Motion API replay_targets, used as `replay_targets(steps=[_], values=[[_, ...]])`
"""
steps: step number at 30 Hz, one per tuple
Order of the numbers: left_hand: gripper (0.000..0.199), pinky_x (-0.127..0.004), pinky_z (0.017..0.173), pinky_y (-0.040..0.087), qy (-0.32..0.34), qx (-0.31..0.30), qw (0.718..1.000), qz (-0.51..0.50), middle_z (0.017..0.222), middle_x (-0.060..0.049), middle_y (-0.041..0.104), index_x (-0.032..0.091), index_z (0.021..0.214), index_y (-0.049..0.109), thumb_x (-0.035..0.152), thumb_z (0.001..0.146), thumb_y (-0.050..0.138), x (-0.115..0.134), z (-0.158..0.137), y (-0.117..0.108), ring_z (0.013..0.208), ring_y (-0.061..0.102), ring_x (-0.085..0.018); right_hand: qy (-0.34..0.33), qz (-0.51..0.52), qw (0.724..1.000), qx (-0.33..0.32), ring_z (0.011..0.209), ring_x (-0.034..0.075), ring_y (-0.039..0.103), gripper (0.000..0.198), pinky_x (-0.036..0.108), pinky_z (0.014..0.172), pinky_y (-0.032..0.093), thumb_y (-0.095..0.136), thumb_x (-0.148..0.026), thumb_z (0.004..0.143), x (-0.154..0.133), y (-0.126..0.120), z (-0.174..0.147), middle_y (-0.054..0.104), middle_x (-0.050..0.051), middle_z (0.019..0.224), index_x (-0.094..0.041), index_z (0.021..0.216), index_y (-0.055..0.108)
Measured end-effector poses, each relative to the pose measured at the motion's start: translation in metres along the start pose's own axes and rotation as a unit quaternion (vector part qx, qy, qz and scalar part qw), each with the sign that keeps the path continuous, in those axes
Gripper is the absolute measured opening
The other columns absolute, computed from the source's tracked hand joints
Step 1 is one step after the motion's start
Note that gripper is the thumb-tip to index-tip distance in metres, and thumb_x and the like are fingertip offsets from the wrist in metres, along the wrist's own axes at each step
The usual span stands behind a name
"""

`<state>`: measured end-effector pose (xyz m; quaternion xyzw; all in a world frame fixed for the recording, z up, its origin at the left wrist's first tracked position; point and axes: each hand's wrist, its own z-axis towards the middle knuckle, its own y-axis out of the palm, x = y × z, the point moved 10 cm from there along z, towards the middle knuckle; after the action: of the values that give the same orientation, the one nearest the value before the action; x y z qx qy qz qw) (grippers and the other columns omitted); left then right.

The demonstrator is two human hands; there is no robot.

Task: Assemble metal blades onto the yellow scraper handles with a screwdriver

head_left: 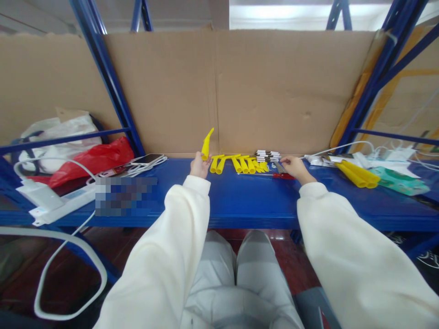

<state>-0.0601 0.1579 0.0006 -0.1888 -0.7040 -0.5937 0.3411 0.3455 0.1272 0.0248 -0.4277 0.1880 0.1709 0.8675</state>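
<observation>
I'm pinching just one raised yellow tube (206,146) in my left hand (200,166) above the worktop (254,201), other tubes (243,164) lying unlifted, while my right hand (295,167) is sitting beside banded white pieces (267,154), grip unclear.

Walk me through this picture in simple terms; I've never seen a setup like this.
There's no machine here: you're looking through a camera worn on a person's head, pointing forward and down past their cream sleeves. The surface is a blue shelf with cardboard behind it. The left hand holds up one yellow piece. More yellow pieces lie in a row beside it. Further right are a black-and-white stack and a red-handled tool. The right hand is close to both; what its fingers grip, if anything, is too small to tell.
</observation>
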Motion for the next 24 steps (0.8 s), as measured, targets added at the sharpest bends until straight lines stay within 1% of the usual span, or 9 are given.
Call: replay_targets(steps=[2, 7, 12, 15, 18, 21, 24], values=[[0.014, -0.021, 0.071, 0.051, 0.002, -0.009, 1.0, 0.002, 0.068, 0.002, 0.06, 0.019, 0.08, 0.054, 0.012, 0.092, 0.057, 0.0, -0.002, 0.005, 0.058, 0.061, -0.009, 0.003, -0.003, 1.0, -0.001, 0.09, 0.024, 0.075, 0.028, 0.036, 0.092, 0.057, 0.057, -0.008, 0.08, -0.001, 0.0, 0.0, 0.081, 0.011, 0.099, -0.014, 0.096, 0.08], [0.021, -0.021, 0.067, 0.05, 0.012, -0.035, 0.999, 0.026, 0.062, 0.002, 0.059, 0.019, 0.076, 0.052, 0.003, 0.088, 0.05, 0.0, -0.006, 0.013, 0.057, 0.061, -0.01, 0.0, -0.001, 1.0, -0.003, 0.091, 0.024, 0.075, 0.028, 0.035, 0.091, 0.057, 0.057, -0.008, 0.079, -0.001, 0.0, 0.0, 0.081, 0.01, 0.098, -0.015, 0.094, 0.08], [0.024, -0.021, 0.065, 0.05, 0.026, -0.071, 0.995, 0.071, 0.062, 0.003, 0.059, 0.02, 0.074, 0.05, -0.003, 0.077, 0.057, -0.003, -0.007, 0.019, 0.057, 0.061, -0.009, -0.005, 0.011, 1.0, -0.001, 0.09, 0.023, 0.075, 0.027, 0.034, 0.09, 0.057, 0.058, -0.008, 0.077, -0.001, 0.0, 0.0, 0.081, 0.009, 0.096, -0.015, 0.091, 0.08], [0.027, -0.019, 0.061, 0.049, 0.033, -0.066, 0.993, 0.09, 0.061, 0.005, 0.059, 0.02, 0.075, 0.049, -0.004, 0.071, 0.06, -0.005, -0.006, 0.018, 0.057, 0.06, -0.009, 0.004, 0.008, 1.0, -0.008, 0.092, 0.024, 0.075, 0.028, 0.035, 0.092, 0.057, 0.057, -0.008, 0.078, -0.001, 0.0, -0.001, 0.081, 0.01, 0.098, -0.014, 0.093, 0.08], [0.025, -0.019, 0.059, 0.048, 0.046, -0.064, 0.991, 0.105, 0.059, 0.004, 0.058, 0.021, 0.074, 0.048, -0.002, 0.071, 0.06, -0.006, -0.004, 0.017, 0.055, 0.06, -0.01, 0.008, 0.005, 1.0, -0.011, 0.094, 0.024, 0.075, 0.029, 0.035, 0.093, 0.057, 0.056, -0.009, 0.078, -0.001, 0.0, -0.001, 0.081, 0.01, 0.099, -0.014, 0.094, 0.08], [0.022, -0.021, 0.06, 0.049, 0.07, -0.053, 0.986, 0.14, 0.058, 0.004, 0.058, 0.02, 0.073, 0.05, 0.0, 0.072, 0.06, -0.005, -0.001, 0.015, 0.055, 0.06, -0.011, 0.002, 0.006, 1.0, -0.011, 0.093, 0.024, 0.075, 0.03, 0.035, 0.093, 0.057, 0.056, -0.009, 0.077, -0.002, 0.001, -0.002, 0.081, 0.009, 0.097, -0.015, 0.094, 0.08], [0.026, -0.022, 0.062, 0.049, 0.094, -0.028, 0.979, 0.177, 0.06, 0.005, 0.057, 0.02, 0.074, 0.052, -0.002, 0.066, 0.064, -0.002, 0.004, 0.009, 0.058, 0.062, -0.012, 0.003, 0.006, 1.0, -0.015, 0.09, 0.024, 0.075, 0.03, 0.036, 0.092, 0.057, 0.057, -0.01, 0.077, -0.001, 0.002, -0.001, 0.081, 0.01, 0.097, -0.014, 0.095, 0.08]])
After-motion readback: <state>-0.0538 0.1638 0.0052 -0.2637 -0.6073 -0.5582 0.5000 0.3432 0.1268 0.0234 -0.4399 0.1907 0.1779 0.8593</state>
